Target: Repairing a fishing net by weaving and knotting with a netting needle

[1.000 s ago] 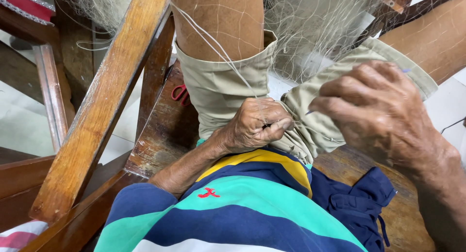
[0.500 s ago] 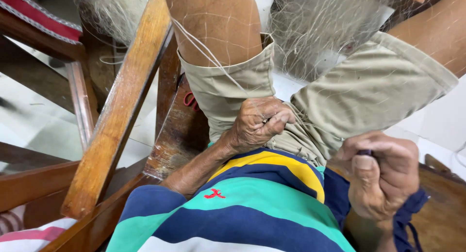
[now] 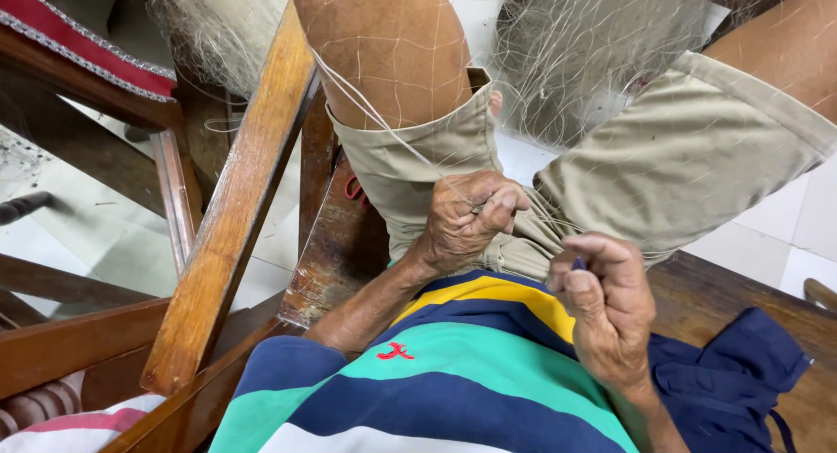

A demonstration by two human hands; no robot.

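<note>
A: What is held by the left hand (image 3: 471,217)?

B: A fine, pale monofilament fishing net (image 3: 602,61) is pinched there; the fingers are curled shut on its strands, just above the lap. A taut pale line (image 3: 375,113) is seen running from that fist up across the bare left thigh.

A: And the right hand (image 3: 606,309)?

B: It is closed tight as well, raised over the stomach, and a small dark tool (image 3: 579,264) is gripped between thumb and forefinger. Only the tip is shown, so its kind cannot be told. Thin strands are stretched between the two hands, which are kept near each other but apart.

A: Where is the bulk of the net found?

B: It is bunched between the knees and draped over the khaki cotton shorts (image 3: 680,165), with meshes laid across both thighs.

A: What else is seen around?

B: A striped polo shirt in navy, teal, yellow and white (image 3: 453,374) is worn. A brown wooden chair armrest (image 3: 235,209) is set at the left, and a crumpled navy cloth (image 3: 732,374) is laid on the wooden seat at the right.
</note>
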